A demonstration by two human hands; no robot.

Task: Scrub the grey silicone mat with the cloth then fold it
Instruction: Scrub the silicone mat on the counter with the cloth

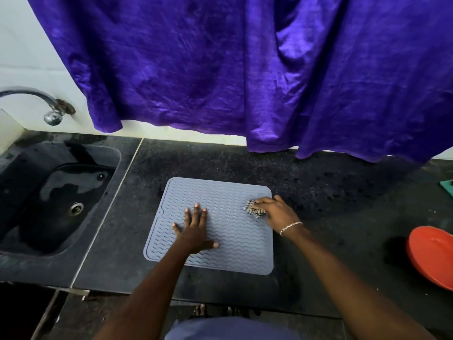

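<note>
Hands first. Right hand (274, 212) is closed around a bunched striped cloth (255, 209), pressing it onto the right edge of the mat toward the far corner; a bracelet (290, 227) sits on that wrist. Left hand (195, 229) lies flat, fingers spread apart, palm down on the mat's middle-left area, holding nothing, apparently pinning the mat.

Grey silicone mat (235, 244) lies flat on the dark countertop (331, 197), central and toward the near edge, its wavy ribs facing up. Not yet folded; the scrubbing step is judged to be in hand.

Handling estimate: mat looks thin, light, floppy and grippy, likely to creep under a sideways scrub unless pinned. For folding, the near or far corners seem best to pinch; it should bend without a crease and may spring open.

Surroundings: sink (36, 256) with tap (52, 114) at left; purple curtain (245, 69) hangs at the far side; red bowl (431, 256) at the right, well apart from the mat.
</note>
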